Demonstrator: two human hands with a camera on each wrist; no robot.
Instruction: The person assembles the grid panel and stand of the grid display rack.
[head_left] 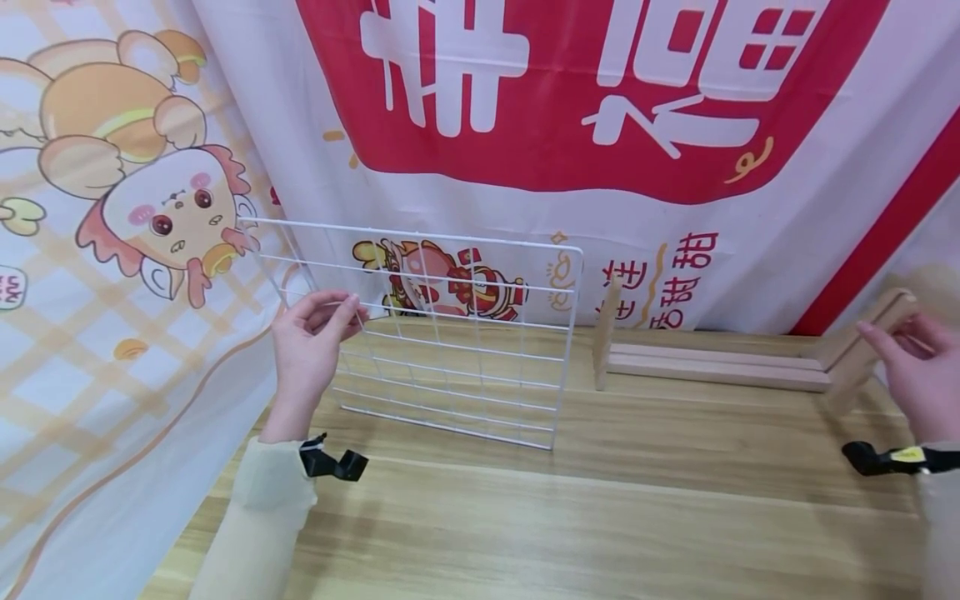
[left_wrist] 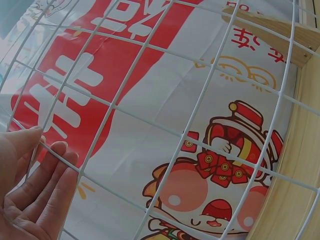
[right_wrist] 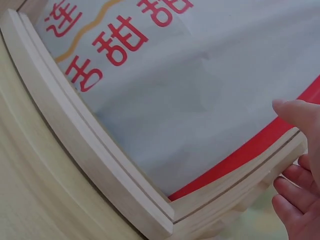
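Note:
A white wire grid panel (head_left: 450, 342) stands upright on the table, its lower edge on the wood. My left hand (head_left: 311, 333) pinches it near its left side, the fingertips reaching through the wires in the left wrist view. On the right stands a wooden stand (head_left: 720, 367) with a long grooved base bar and an upright post at each end. Around the right post (right_wrist: 240, 195), my right hand (head_left: 918, 358) has its fingers against the outer side. Its thumb (right_wrist: 295, 112) stands apart from the wood in the right wrist view.
The wooden table (head_left: 600, 517) runs under both things. A printed cloth (head_left: 540, 208) with red and white lettering hangs behind them, and a checked cartoon cloth (head_left: 97, 350) hangs along the left side. Black straps sit on both wrists.

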